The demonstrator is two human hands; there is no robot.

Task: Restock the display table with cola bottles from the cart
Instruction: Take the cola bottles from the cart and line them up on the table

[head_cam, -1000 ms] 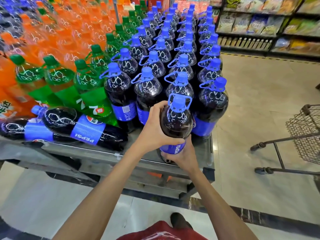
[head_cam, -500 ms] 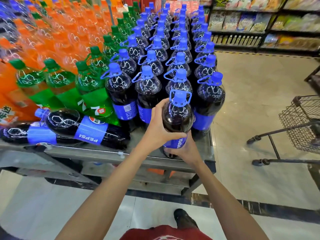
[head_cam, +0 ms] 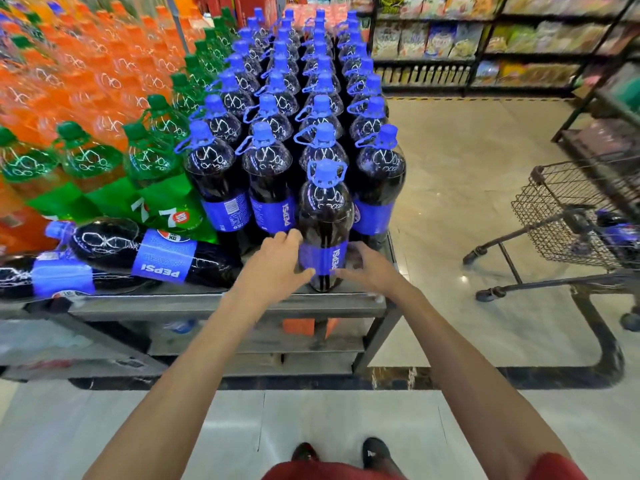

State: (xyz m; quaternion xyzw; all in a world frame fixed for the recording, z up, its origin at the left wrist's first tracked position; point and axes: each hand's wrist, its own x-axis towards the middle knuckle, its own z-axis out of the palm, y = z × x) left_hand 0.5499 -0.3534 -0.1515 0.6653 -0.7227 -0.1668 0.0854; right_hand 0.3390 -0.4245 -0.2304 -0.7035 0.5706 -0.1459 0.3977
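A cola bottle (head_cam: 325,220) with a blue cap and label stands upright at the front edge of the metal display table (head_cam: 225,303), in front of several rows of upright cola bottles (head_cam: 294,98). My left hand (head_cam: 278,259) lies at its left side and my right hand (head_cam: 367,265) at its right. The fingers of both are loose and spread, at or just off the label. Both hands are blurred. The wire cart (head_cam: 571,216) stands on the floor to the right, and a cola bottle (head_cam: 620,233) lies in it.
Two cola bottles (head_cam: 156,252) lie on their sides at the table's front left. Green bottles (head_cam: 149,161) and orange bottles (head_cam: 69,74) fill the left of the table. Store shelves (head_cam: 485,39) line the back right. My feet (head_cam: 341,452) stand on tiled floor.
The bottle went from my grip down onto the table's front edge. Both hands have slid down from its shoulder and base to its label and loosened. The view has swung right toward the cart.
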